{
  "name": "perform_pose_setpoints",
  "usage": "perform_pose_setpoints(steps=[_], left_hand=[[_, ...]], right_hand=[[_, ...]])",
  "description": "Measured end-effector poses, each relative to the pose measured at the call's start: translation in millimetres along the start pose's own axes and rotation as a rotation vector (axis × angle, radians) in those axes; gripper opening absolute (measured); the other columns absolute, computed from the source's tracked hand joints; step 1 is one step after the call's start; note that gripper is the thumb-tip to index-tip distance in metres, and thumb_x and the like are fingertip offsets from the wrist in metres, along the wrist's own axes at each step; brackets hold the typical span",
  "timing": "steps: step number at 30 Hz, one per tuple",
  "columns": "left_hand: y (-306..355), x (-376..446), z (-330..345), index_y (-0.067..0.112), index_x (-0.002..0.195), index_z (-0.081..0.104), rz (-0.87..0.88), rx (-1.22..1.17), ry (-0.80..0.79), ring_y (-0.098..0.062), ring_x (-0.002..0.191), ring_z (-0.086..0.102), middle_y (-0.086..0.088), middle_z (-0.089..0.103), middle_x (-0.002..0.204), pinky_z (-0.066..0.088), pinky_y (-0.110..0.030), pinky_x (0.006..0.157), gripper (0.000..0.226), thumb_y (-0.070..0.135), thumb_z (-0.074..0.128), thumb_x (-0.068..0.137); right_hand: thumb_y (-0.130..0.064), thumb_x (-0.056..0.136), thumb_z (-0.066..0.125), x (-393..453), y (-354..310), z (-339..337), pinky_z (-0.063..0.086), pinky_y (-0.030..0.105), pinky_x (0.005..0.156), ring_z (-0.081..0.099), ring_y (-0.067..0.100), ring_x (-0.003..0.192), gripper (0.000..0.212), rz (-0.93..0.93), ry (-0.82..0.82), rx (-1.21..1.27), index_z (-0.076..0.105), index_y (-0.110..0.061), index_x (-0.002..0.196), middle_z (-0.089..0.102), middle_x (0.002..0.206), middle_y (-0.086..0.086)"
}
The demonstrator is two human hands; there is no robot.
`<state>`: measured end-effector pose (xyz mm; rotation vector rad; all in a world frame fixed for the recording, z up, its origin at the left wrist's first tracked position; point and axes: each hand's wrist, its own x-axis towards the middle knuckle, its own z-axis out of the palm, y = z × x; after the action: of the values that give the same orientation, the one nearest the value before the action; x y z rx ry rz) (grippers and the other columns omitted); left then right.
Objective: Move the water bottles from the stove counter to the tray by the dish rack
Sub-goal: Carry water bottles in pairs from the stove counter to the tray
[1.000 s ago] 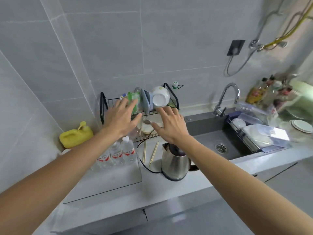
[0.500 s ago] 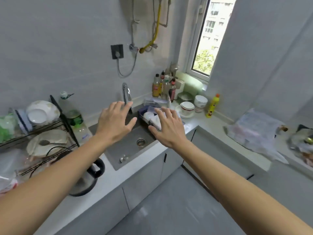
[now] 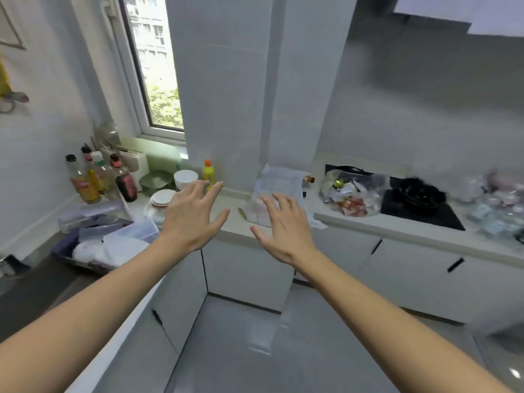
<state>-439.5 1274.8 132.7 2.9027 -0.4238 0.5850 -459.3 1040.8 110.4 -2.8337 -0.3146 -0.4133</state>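
Observation:
Both my hands are stretched out in front of me above the counter corner, holding nothing. My left hand [image 3: 190,213] has its fingers spread and straight. My right hand [image 3: 284,226] is likewise spread, palm down. The black stove [image 3: 425,207] lies on the counter at the right, with a dark pan [image 3: 419,192] on it. Blurred clear plastic things [image 3: 499,211] sit at the far right of the stove counter; I cannot tell whether they are water bottles. The tray and the dish rack are out of view.
A plastic bag [image 3: 276,191] lies in the counter corner behind my right hand. A bag of scraps [image 3: 350,194] sits left of the stove. Sauce bottles [image 3: 96,178], bowls [image 3: 185,178], a yellow bottle [image 3: 208,173] and a drainer basket [image 3: 105,245] stand at left.
The view has swung right, from the dish rack and tray past the sink to the stove counter. Both hands stayed spread and hold nothing.

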Motion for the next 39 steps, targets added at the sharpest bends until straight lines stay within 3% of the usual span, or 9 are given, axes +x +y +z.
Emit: perform_pose_setpoints(steps=[10, 13, 23, 32, 39], left_hand=[[111.0, 144.2, 81.4, 0.029, 0.146, 0.045, 0.338, -0.218, -0.045, -0.023, 0.125, 0.05, 0.0, 0.055, 0.135, 0.049, -0.04, 0.087, 0.059, 0.058, 0.04, 0.095], [152.9, 168.9, 97.9, 0.028, 0.148, 0.043, 0.45, -0.253, -0.067, -0.023, 0.126, 0.047, 0.0, 0.054, 0.134, 0.047, -0.042, 0.092, 0.061, 0.058, 0.039, 0.094], [353.2, 230.8, 157.8, 0.025, 0.147, 0.045, 0.73, -0.288, -0.081, -0.024, 0.125, 0.048, -0.002, 0.054, 0.134, 0.047, -0.042, 0.09, 0.061, 0.059, 0.039, 0.097], [580.5, 270.2, 213.6, 0.024, 0.153, 0.04, 0.817, -0.326, -0.141, -0.025, 0.134, 0.044, -0.005, 0.051, 0.144, 0.046, -0.044, 0.098, 0.069, 0.061, 0.032, 0.096], [710.5, 289.8, 255.2, 0.025, 0.154, 0.039, 0.821, -0.338, -0.222, -0.023, 0.137, 0.042, -0.002, 0.049, 0.146, 0.046, -0.043, 0.101, 0.07, 0.062, 0.03, 0.096]], right_hand=[[-0.067, 0.09, 0.044, -0.4, 144.7, -30.4, 0.031, 0.048, 0.119, 0.03, 0.028, 0.144, 0.076, 0.417, 0.133, -0.108, 0.037, -0.027, 0.154, 0.038, 0.155, 0.002], [-0.068, 0.089, 0.04, -15.4, 177.0, -40.3, 0.031, 0.048, 0.119, 0.029, 0.027, 0.145, 0.079, 0.5, 0.154, -0.136, 0.034, -0.027, 0.156, 0.036, 0.157, 0.003], [-0.062, 0.095, 0.048, -84.8, 334.5, -83.0, 0.029, 0.046, 0.12, 0.025, 0.026, 0.148, 0.078, 0.769, 0.218, -0.177, 0.029, -0.024, 0.16, 0.032, 0.163, 0.004], [-0.067, 0.089, 0.039, -156.4, 529.1, -139.0, 0.035, 0.049, 0.117, 0.033, 0.027, 0.145, 0.082, 0.91, 0.204, -0.218, 0.031, -0.024, 0.158, 0.038, 0.159, 0.005], [-0.064, 0.092, 0.046, -195.7, 652.6, -171.1, 0.038, 0.049, 0.114, 0.037, 0.029, 0.143, 0.079, 0.97, 0.22, -0.232, 0.035, -0.023, 0.158, 0.042, 0.158, 0.007]])
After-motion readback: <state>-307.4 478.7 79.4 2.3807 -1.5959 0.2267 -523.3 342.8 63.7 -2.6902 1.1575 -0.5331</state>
